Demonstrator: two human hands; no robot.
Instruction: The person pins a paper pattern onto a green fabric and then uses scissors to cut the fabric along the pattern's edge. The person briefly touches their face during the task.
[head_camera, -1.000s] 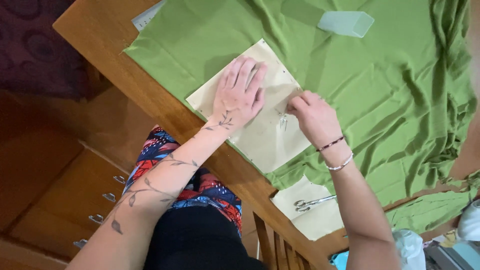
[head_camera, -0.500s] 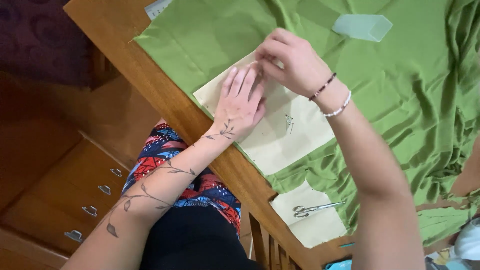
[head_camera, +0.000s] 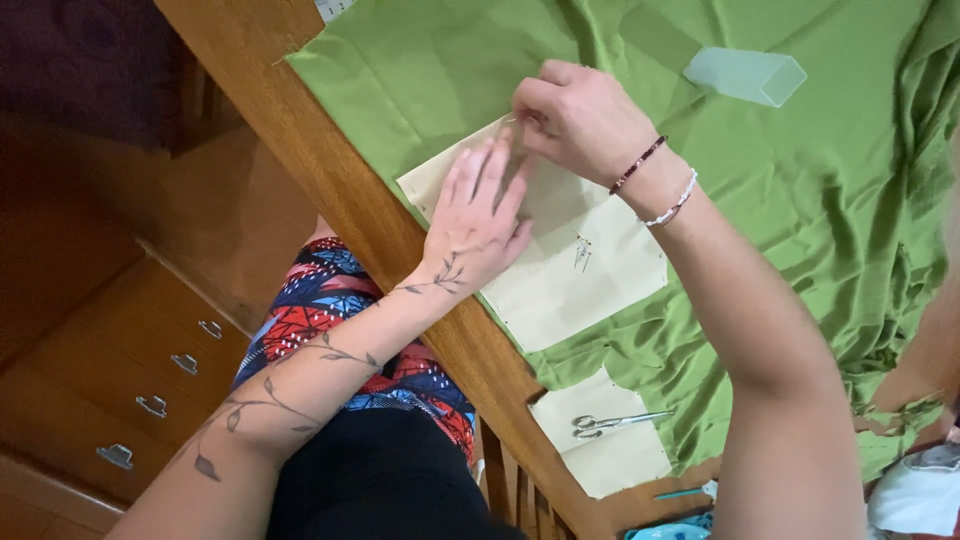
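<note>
Keep your left hand (head_camera: 478, 225) flat w/ fingers spread on the cream paper pattern (head_camera: 560, 260), which lies on the green fabric (head_camera: 800, 180) near the table edge (head_camera: 330, 170), so nothing shifts. Your right hand (head_camera: 580, 120) is curled, fingertips pinched at the pattern's top corner; can't tell if a pin's in there.

We saw a bright green cloth (head_camera: 800, 190) spread over a warm brown wooden table (head_camera: 300, 150), and on the cloth lay a pale cream paper pattern piece (head_camera: 590, 270) with a small dark mark, a smaller cream paper piece (head_camera: 610, 455) under silver-grey scissors (head_camera: 610, 423), and a translucent pale green plastic box (head_camera: 745, 75). Our left hand (head_camera: 475, 225) carried a dark vine-and-leaf tattoo, our right hand (head_camera: 580, 120) wore one dark red bead bracelet and one white one at the wrist, and our top (head_camera: 330, 310) was patterned in red, blue and black.
</note>
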